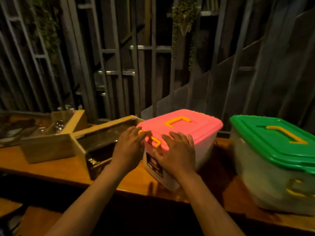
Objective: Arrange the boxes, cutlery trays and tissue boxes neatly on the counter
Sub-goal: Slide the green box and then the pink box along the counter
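Note:
A clear plastic box with a pink lid (192,126) and yellow handle stands skewed at the middle of the wooden counter (51,169). My left hand (130,145) rests on its near left corner by the yellow side latch, fingers spread. My right hand (177,154) lies flat against its front edge and wall, fingers apart. A larger box with a green lid (279,147) sits to the right, close to the counter's front edge. Two wooden cutlery trays lie to the left: a near one (71,147) touching the pink box's left side and a far one (71,121) holding spoons.
A dark slatted metal screen (119,65) with hanging plants rises right behind the counter. A metal tray (13,132) lies at the far left. A lower wooden surface (39,220) shows below the counter's front edge.

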A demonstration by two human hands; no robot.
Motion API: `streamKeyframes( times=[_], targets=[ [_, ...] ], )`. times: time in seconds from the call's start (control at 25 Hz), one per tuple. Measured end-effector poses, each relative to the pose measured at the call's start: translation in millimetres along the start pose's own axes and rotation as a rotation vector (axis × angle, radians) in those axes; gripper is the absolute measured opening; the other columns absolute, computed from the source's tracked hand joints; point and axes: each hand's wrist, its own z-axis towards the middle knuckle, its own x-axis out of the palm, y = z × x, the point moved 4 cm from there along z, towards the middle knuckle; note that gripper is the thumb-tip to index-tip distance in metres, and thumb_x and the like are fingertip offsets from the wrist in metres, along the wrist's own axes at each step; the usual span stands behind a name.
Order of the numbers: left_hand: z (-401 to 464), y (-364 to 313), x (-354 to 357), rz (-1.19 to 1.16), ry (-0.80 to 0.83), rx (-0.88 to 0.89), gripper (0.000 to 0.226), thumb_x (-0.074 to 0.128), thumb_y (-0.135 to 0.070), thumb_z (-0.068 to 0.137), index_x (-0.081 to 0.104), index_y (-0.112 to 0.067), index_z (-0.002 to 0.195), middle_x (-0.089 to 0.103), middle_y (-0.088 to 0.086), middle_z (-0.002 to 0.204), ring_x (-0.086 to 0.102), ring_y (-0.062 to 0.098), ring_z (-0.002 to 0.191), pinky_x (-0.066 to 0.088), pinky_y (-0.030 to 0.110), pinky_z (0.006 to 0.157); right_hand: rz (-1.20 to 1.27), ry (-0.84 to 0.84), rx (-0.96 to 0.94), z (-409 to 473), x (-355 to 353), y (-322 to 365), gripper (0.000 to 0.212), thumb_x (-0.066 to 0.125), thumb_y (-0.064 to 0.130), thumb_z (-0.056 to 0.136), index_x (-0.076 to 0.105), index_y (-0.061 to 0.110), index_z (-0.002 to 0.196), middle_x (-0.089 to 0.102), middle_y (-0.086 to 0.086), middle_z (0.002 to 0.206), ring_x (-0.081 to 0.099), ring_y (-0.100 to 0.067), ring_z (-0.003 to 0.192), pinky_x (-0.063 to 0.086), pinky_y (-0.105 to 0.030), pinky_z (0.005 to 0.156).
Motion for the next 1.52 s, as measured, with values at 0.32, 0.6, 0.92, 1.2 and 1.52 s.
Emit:
streamKeyframes(
  times=[0.32, 0.6, 0.92, 1.2, 1.52],
  targets=[
    [35, 10, 27, -0.557, 0.034, -0.230, 0.041, 0.045, -0.046, 0.098, 0.053, -0.028, 0.134, 0.046, 0.005, 0.142, 0.045, 0.024, 0.129, 0.038, 0.040, 0.103, 0.041, -0.215, 0.001, -8, -10, -19, 0.043, 0.064, 0.057, 0.073, 0.072, 0.029, 0.104, 0.068, 0.006, 0.119, 0.057, -0.020, 0.115, 0.035, -0.055, 0.107],
    [34, -64, 53, -0.761, 0.069, -0.420, 0.051, 0.047, -0.050, 0.080, 0.060, -0.033, 0.126, 0.052, 0.008, 0.126, 0.067, 0.030, 0.088, 0.060, 0.049, 0.071, 0.046, -0.307, 0.026, -50, -58, -98, 0.046, 0.069, 0.049, 0.071, 0.068, 0.024, 0.109, 0.066, 0.004, 0.123, 0.057, -0.021, 0.121, 0.035, -0.049, 0.111],
    [19, -147, 36, -0.619, 0.012, -0.528, 0.043, 0.051, -0.036, 0.095, 0.056, -0.023, 0.136, 0.035, 0.014, 0.148, 0.053, 0.036, 0.119, 0.046, 0.041, 0.096, -0.135, -0.280, 0.095, -73, -96, -149, 0.048, 0.061, 0.056, 0.071, 0.060, 0.029, 0.110, 0.064, 0.010, 0.117, 0.055, -0.022, 0.123, 0.014, -0.057, 0.115],
    [12, -170, 29, -0.554, 0.011, -0.549, 0.044, 0.046, -0.037, 0.097, 0.052, -0.021, 0.137, 0.036, 0.016, 0.145, 0.052, 0.036, 0.117, 0.044, 0.038, 0.094, -0.179, -0.235, 0.069, -79, -101, -164, 0.051, 0.053, 0.057, 0.077, 0.058, 0.023, 0.114, 0.061, 0.004, 0.122, 0.054, -0.026, 0.118, 0.014, -0.055, 0.115],
    [7, -178, 23, -0.521, 0.060, -0.558, 0.045, 0.041, -0.042, 0.099, 0.049, -0.022, 0.138, 0.036, 0.016, 0.143, 0.053, 0.036, 0.115, 0.044, 0.038, 0.093, -0.141, -0.226, 0.058, -80, -100, -169, 0.057, 0.049, 0.056, 0.076, 0.060, 0.019, 0.118, 0.060, -0.004, 0.130, 0.053, -0.029, 0.121, 0.016, -0.056, 0.115]
  ],
)
